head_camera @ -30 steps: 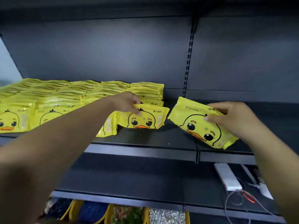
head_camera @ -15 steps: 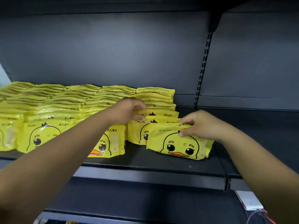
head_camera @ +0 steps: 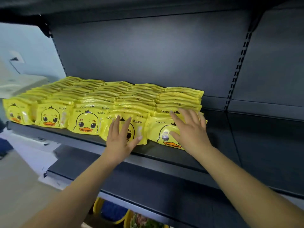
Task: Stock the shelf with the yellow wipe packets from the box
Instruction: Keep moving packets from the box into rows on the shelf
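Several rows of yellow duck-face wipe packets (head_camera: 85, 122) stand upright on the dark shelf (head_camera: 164, 154), filling its left part. My left hand (head_camera: 120, 139) lies flat with spread fingers against the front packet (head_camera: 139, 127) of one row. My right hand (head_camera: 189, 129) presses, fingers straight, on the front packet (head_camera: 162, 130) of the rightmost row. Both hands hold nothing. The box is out of view.
The shelf's right part (head_camera: 263, 137) beyond the upright slotted post (head_camera: 236, 69) is bare. A lower dark shelf (head_camera: 148, 181) juts out below. Packaged goods (head_camera: 141, 219) sit under it. At the left is a pale wall and floor (head_camera: 19, 186).
My right hand set its packet at the front of the rightmost row and let go. My left hand released its packet. Both hands now lie flat against the front packets; the view shifted up and left.
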A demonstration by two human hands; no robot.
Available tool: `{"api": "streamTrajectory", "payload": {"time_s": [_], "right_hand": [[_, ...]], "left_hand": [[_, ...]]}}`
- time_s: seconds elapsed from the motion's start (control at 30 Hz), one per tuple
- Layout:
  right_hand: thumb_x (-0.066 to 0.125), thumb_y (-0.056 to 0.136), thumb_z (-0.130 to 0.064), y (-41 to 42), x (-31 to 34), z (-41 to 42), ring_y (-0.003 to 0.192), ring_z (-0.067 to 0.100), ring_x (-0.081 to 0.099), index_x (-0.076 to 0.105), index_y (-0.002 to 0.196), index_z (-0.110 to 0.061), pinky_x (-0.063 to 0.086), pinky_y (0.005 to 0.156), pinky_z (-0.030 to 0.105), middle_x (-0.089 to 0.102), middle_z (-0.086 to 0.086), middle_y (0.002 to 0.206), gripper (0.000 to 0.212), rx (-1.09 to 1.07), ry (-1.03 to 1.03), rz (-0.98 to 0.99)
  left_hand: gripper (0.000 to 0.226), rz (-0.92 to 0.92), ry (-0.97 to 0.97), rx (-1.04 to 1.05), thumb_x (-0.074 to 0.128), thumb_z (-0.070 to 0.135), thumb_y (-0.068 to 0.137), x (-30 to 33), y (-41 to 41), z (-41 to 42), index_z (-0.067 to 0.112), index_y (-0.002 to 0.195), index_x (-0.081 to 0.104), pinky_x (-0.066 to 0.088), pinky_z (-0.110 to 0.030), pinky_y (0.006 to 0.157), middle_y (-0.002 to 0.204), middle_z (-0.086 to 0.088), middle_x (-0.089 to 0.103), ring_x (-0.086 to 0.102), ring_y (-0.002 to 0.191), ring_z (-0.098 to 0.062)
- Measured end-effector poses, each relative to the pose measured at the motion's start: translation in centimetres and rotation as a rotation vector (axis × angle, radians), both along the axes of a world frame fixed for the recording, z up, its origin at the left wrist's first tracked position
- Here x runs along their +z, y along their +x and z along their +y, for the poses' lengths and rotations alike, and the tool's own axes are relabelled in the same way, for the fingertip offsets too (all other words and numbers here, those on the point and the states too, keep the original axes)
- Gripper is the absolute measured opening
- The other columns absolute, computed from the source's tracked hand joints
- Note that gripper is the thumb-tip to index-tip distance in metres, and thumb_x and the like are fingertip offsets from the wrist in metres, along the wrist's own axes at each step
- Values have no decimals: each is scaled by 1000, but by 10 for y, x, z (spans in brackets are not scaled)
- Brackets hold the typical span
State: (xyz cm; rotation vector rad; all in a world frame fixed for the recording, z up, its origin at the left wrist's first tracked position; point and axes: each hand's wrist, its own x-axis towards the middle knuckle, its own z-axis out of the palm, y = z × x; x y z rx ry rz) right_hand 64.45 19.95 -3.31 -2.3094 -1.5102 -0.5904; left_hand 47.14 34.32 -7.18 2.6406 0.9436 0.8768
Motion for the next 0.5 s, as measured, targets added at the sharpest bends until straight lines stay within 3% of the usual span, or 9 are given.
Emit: {"api": "streamTrajectory", "payload": {"time_s": [0.07,0.1,0.2,0.23,0.3,0.37,0.43,0.5], "right_hand": [[65,70,-44,-4,-18,-3,124,33,37,48,130,-17,29,100,56,52,14,133,68,-14,91,-26],[60,68,-48,-7,-24,-5,123,32,34,45,130,-19,28,101,55,53,14,132,71,-22,97,-28],[46,73,-59,-9,-39,-8,129,32,25,36,135,-21,1,110,49,47,15,138,74,-25,28,-33],[40,76,-63,-9,-36,-8,135,31,17,28,141,-22,-11,109,47,37,15,145,77,-35,-22,-28],[33,84,-67,-5,-31,-6,142,26,-15,-4,147,-29,-32,98,44,-10,7,155,83,-36,-115,16],[31,85,-68,-3,-30,-4,135,24,-34,-23,141,-33,-40,87,44,-42,-2,137,86,-50,-206,52],[29,84,-71,-8,-29,-1,131,23,-39,-30,135,-33,-42,85,44,-47,-2,131,86,-47,-209,59],[26,80,-74,-21,-30,7,137,25,-22,-15,141,-32,-35,96,48,-30,5,144,84,-20,-132,1]], "left_hand": [[101,-6,-124,50,21,86,69,-6,-8,-12,18,144,27,12,-51,113,152,-19,10,6,141,-36],[103,-1,-158,69,23,88,65,-11,-12,-16,22,145,21,10,-49,115,154,-14,5,1,142,-32],[119,14,-174,120,7,96,52,-20,-24,-21,24,145,18,8,-45,114,154,-12,5,1,142,-31],[122,16,-175,135,2,97,49,-20,-27,-20,24,146,17,9,-44,114,154,-13,5,1,142,-31],[126,31,-179,163,-1,98,46,-16,-34,-14,24,146,13,7,-44,114,155,-12,3,-1,143,-31],[129,41,-147,194,-3,98,44,-8,-38,-4,22,146,10,4,-45,114,155,-14,3,-3,143,-32],[131,95,-105,255,-8,99,37,1,-37,10,26,146,2,4,-48,114,155,-13,-2,-5,143,-33],[129,229,-114,318,-10,98,31,10,-35,24,33,142,-15,3,-49,114,155,-8,-15,-12,142,-30]]}}
